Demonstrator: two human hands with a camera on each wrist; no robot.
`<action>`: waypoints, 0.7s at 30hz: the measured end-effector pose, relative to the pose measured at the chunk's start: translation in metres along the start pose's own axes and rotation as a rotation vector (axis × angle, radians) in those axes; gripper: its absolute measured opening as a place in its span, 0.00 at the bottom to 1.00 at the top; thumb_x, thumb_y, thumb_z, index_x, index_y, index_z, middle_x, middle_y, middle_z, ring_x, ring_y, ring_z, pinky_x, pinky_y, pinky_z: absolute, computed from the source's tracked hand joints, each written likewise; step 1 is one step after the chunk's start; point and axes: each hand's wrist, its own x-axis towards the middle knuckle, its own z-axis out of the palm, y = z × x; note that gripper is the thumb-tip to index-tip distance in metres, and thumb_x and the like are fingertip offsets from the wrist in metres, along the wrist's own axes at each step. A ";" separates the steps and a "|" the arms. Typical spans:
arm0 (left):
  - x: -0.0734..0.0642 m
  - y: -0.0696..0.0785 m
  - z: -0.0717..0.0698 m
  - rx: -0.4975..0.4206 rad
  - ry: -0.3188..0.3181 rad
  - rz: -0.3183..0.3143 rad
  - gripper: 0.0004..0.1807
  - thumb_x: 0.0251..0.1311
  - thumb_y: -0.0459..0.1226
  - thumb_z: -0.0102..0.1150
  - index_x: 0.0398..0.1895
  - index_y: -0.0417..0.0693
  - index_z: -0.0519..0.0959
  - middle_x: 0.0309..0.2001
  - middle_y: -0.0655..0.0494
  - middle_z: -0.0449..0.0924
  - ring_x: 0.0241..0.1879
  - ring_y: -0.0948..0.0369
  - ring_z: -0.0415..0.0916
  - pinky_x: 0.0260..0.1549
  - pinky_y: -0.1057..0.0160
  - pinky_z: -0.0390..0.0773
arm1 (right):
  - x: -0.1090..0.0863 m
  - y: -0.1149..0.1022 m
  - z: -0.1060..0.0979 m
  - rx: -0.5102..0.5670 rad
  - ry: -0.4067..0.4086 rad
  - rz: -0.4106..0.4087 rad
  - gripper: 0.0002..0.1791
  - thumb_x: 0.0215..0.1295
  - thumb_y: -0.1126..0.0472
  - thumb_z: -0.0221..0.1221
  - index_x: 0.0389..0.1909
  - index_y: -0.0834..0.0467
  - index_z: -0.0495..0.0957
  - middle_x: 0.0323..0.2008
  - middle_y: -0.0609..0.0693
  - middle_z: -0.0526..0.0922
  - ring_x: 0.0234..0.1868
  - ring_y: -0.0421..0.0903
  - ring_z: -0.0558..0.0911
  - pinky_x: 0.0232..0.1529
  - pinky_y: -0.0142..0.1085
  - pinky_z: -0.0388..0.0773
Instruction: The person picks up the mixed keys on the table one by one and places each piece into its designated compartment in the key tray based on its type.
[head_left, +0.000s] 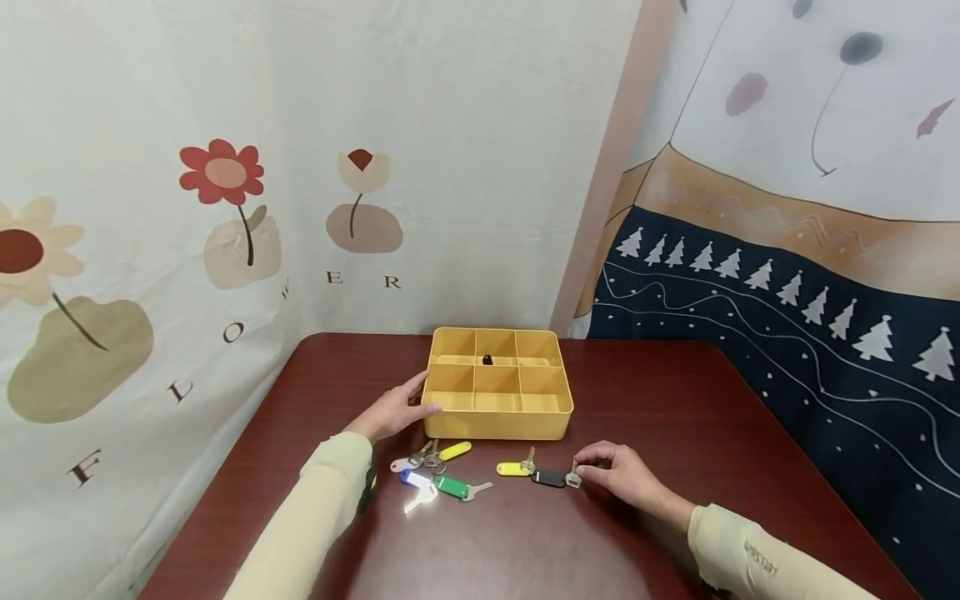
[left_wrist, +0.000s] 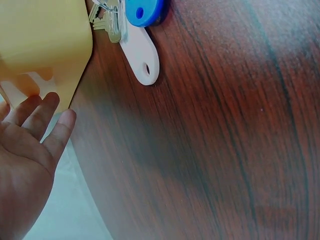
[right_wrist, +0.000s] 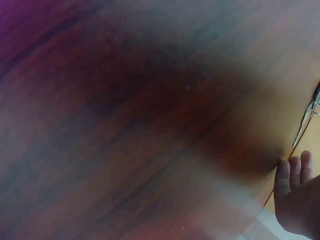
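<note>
My left hand (head_left: 393, 410) rests against the left side of a yellow six-compartment box (head_left: 491, 427), its thumb near the front corner. In the left wrist view its fingers (left_wrist: 49, 106) lie fairly straight along the box wall. My right hand (head_left: 626, 475) has its thumb and index fingertips at the shaft of a key (head_left: 573, 479), pinching it. This key is on a black key tag (head_left: 548, 478) lying on the table. A yellow key tag (head_left: 513, 469) with a key lies beside the black one. The right wrist view is mostly blurred tabletop, with fingers (right_wrist: 295, 172) at its edge.
Left of centre on the table (head_left: 540, 558) lie a white key tag (head_left: 402, 465), a yellow tag (head_left: 455, 451), a blue tag (head_left: 416, 478) and a green tag (head_left: 452, 487), with keys. A small black thing (head_left: 487, 360) shows in the box's back middle compartment. Printed curtains (head_left: 480, 167) hang behind.
</note>
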 end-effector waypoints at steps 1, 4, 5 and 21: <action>0.000 -0.001 0.000 -0.001 0.000 0.000 0.47 0.66 0.51 0.61 0.80 0.49 0.47 0.72 0.35 0.58 0.70 0.41 0.60 0.66 0.42 0.60 | 0.000 0.001 0.002 -0.004 0.000 -0.005 0.07 0.59 0.62 0.69 0.37 0.58 0.87 0.37 0.45 0.85 0.40 0.37 0.81 0.41 0.31 0.77; 0.001 -0.002 0.000 -0.006 0.002 -0.009 0.47 0.66 0.50 0.61 0.80 0.49 0.47 0.73 0.36 0.58 0.70 0.42 0.60 0.66 0.42 0.60 | -0.002 0.003 0.006 -0.030 -0.001 -0.005 0.06 0.58 0.60 0.70 0.36 0.55 0.87 0.38 0.43 0.84 0.42 0.38 0.81 0.44 0.32 0.77; 0.000 -0.001 0.000 -0.006 0.004 -0.012 0.47 0.67 0.49 0.61 0.80 0.48 0.47 0.73 0.36 0.58 0.70 0.42 0.59 0.66 0.42 0.60 | -0.002 0.003 0.007 -0.038 -0.004 -0.003 0.07 0.58 0.59 0.71 0.36 0.54 0.88 0.39 0.42 0.84 0.43 0.39 0.81 0.45 0.33 0.77; 0.000 -0.002 0.000 -0.019 0.013 0.014 0.47 0.67 0.49 0.61 0.80 0.47 0.47 0.73 0.36 0.58 0.69 0.42 0.61 0.66 0.43 0.59 | -0.002 0.001 0.016 -0.206 0.017 -0.063 0.03 0.57 0.55 0.72 0.30 0.44 0.87 0.40 0.41 0.83 0.45 0.46 0.80 0.48 0.41 0.74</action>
